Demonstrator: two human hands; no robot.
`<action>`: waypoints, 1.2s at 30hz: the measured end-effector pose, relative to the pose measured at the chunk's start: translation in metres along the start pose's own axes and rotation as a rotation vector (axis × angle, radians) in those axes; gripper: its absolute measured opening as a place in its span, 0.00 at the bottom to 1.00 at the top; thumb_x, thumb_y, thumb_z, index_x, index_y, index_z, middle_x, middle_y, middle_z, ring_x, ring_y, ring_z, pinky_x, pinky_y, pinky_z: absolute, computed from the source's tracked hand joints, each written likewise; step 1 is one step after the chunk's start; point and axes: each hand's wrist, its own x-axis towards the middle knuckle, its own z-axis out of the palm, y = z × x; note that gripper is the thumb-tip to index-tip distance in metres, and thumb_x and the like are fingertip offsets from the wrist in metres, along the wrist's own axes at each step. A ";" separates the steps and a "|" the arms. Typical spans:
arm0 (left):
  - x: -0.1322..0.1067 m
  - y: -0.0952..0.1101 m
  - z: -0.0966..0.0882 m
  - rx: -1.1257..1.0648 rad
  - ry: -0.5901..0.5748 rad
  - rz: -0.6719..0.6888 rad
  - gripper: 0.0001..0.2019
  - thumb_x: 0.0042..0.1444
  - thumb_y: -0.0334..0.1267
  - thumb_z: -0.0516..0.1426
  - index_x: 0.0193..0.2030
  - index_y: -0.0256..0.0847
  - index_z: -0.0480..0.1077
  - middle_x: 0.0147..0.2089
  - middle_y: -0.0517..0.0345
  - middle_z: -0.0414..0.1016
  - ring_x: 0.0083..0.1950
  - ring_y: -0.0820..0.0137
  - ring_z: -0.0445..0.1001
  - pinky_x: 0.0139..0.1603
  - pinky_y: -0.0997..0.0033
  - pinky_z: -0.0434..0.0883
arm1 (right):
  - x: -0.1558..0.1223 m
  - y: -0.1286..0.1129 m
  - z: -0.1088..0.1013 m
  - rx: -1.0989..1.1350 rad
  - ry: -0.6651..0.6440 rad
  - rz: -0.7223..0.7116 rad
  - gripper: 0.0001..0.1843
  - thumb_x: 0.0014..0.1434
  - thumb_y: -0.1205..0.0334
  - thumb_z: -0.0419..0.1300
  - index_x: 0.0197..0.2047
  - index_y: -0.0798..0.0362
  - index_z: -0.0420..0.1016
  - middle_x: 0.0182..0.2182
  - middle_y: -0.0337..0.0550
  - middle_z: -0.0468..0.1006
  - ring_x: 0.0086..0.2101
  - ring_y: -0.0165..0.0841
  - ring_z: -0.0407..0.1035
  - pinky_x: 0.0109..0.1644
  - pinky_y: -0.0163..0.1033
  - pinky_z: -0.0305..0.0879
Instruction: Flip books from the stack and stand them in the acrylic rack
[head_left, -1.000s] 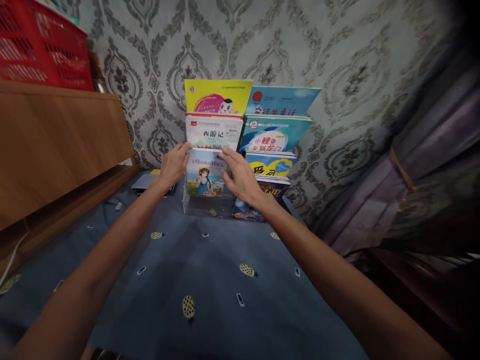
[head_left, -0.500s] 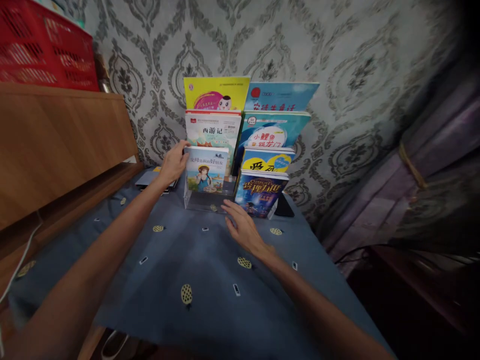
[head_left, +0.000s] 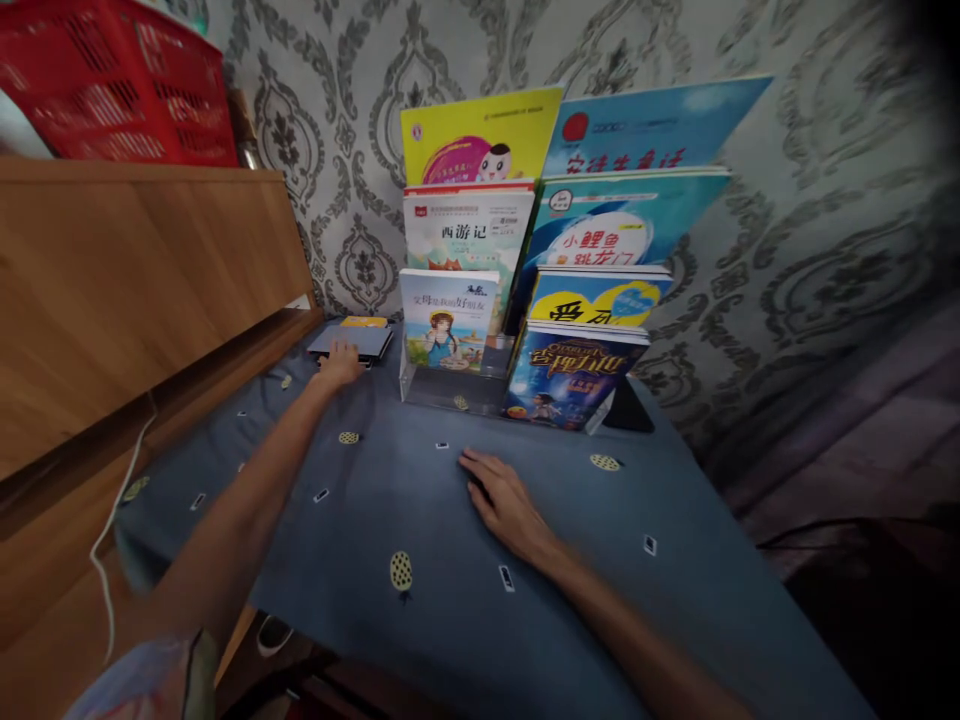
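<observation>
My left hand [head_left: 342,365] reaches to a small pile at the back left of the table, its fingertips on the grey-covered book [head_left: 358,340] on top. A yellow item [head_left: 365,321] shows behind that book. My right hand [head_left: 514,508] rests on the blue tablecloth with its fingers stretched out and nothing in them. Beyond it stands a clear tiered book stand [head_left: 454,388]. In the stand's left column are a book with a girl in a hat [head_left: 448,320], a white book [head_left: 469,232] and a yellow one [head_left: 480,135]. Several blue and yellow books [head_left: 574,375] fill the right column.
A wooden cabinet [head_left: 150,300] borders the table on the left, with a red plastic basket [head_left: 165,90] on top. A white cable [head_left: 109,560] hangs beside it. A dark flat object [head_left: 628,406] lies right of the stand. Patterned wall behind; curtain [head_left: 847,420] at right.
My left hand has left the girl-in-a-hat book in the stand and moved left to the pile. My right hand has drawn back from the stand's front onto the tablecloth. The view has shifted.
</observation>
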 end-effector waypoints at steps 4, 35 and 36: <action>0.012 0.006 0.028 0.095 -0.059 0.016 0.33 0.64 0.42 0.52 0.73 0.33 0.52 0.76 0.30 0.46 0.78 0.44 0.41 0.69 0.32 0.53 | -0.001 0.003 0.001 -0.014 0.021 0.008 0.23 0.67 0.62 0.50 0.63 0.51 0.72 0.61 0.53 0.74 0.60 0.46 0.68 0.63 0.61 0.67; -0.074 -0.004 0.018 0.301 -0.133 0.316 0.16 0.66 0.28 0.46 0.49 0.33 0.74 0.46 0.38 0.79 0.50 0.57 0.79 0.52 0.59 0.70 | 0.000 -0.001 -0.007 -0.060 0.001 -0.042 0.22 0.68 0.62 0.49 0.60 0.51 0.74 0.60 0.53 0.75 0.60 0.46 0.69 0.62 0.60 0.69; -0.084 -0.003 0.016 0.303 -0.138 0.323 0.16 0.66 0.28 0.46 0.49 0.33 0.74 0.46 0.38 0.79 0.50 0.56 0.79 0.51 0.59 0.71 | 0.001 -0.002 -0.007 -0.055 -0.011 -0.030 0.22 0.68 0.62 0.49 0.60 0.50 0.74 0.60 0.53 0.75 0.60 0.46 0.69 0.62 0.60 0.69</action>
